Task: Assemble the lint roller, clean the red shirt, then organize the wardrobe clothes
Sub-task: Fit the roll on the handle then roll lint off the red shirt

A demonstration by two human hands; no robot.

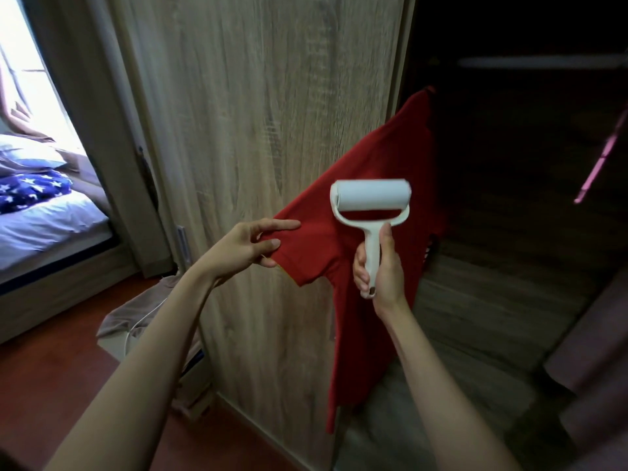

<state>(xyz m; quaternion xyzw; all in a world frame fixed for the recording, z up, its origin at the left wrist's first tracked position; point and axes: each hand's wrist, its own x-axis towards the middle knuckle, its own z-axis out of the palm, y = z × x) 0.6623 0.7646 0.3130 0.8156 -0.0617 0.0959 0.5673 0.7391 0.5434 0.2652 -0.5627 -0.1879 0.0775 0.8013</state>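
A person's right hand point(380, 270), just right of the frame's center, is wrapped around the white handle of a lint roller point(370, 205), thumb up along the stem. The roller's head stands upright above the fist, in front of a red shirt point(356, 158). Whether the roll touches the cloth cannot be told. The shirt hangs from the upper right down to the lower center, against the edge of a wooden wardrobe door point(255, 96). At center left, the left hand point(244, 246) pinches the hem of the shirt's sleeve between thumb and fingers, pulling it out toward the left, index finger stretched along the fabric. A bed point(51, 219) with a star-patterned blue blanket point(30, 192) lies at far left.
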